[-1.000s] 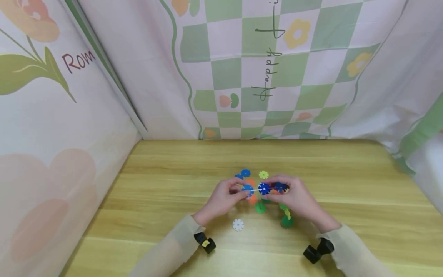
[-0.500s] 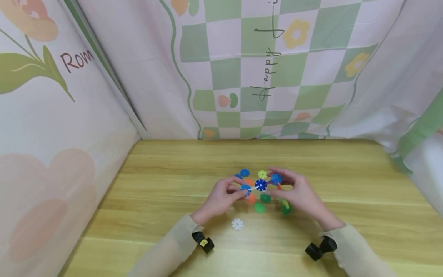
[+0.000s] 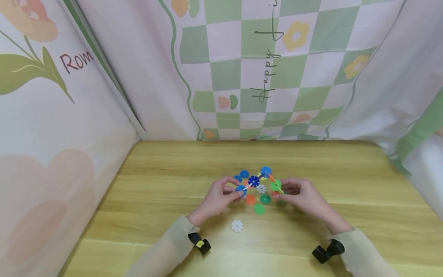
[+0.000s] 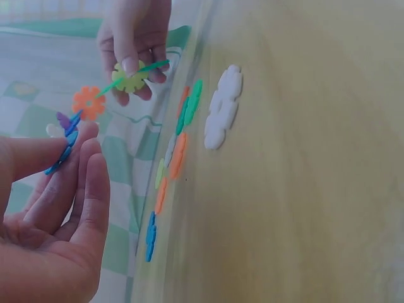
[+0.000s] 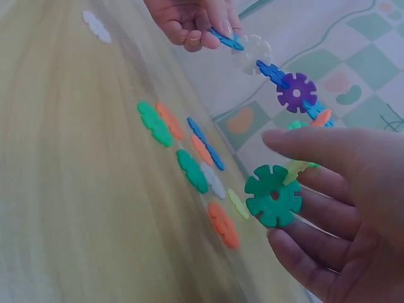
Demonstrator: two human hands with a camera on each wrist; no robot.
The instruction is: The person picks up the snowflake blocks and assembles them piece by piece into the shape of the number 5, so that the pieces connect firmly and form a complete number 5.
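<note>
A chain of notched plastic snowflake discs (image 3: 253,181) is held up between both hands, bowed away from the person. My left hand (image 3: 216,200) pinches the light blue disc (image 4: 62,154) at one end between thumb and fingers. Toward the other end, my right hand (image 3: 306,200) holds a yellow disc (image 4: 129,78) with its thumb and fingers. Beyond that, a green disc (image 5: 274,196) forms the far end, seen face-on in the right wrist view. White, dark blue, purple (image 5: 297,93), blue, orange (image 4: 89,103) and green discs link the two ends.
Loose discs lie on the wooden table (image 3: 173,161) beneath the chain: blue (image 3: 244,174), orange (image 3: 250,199), green (image 3: 259,209) and others. A white disc (image 3: 237,226) lies nearer the person. Patterned cloth (image 3: 256,77) hangs behind the table.
From the middle of the chain, my right hand has shifted right to the yellow disc near its end. The chain's middle now arches farther away from the person. The left hand keeps its pinch.
</note>
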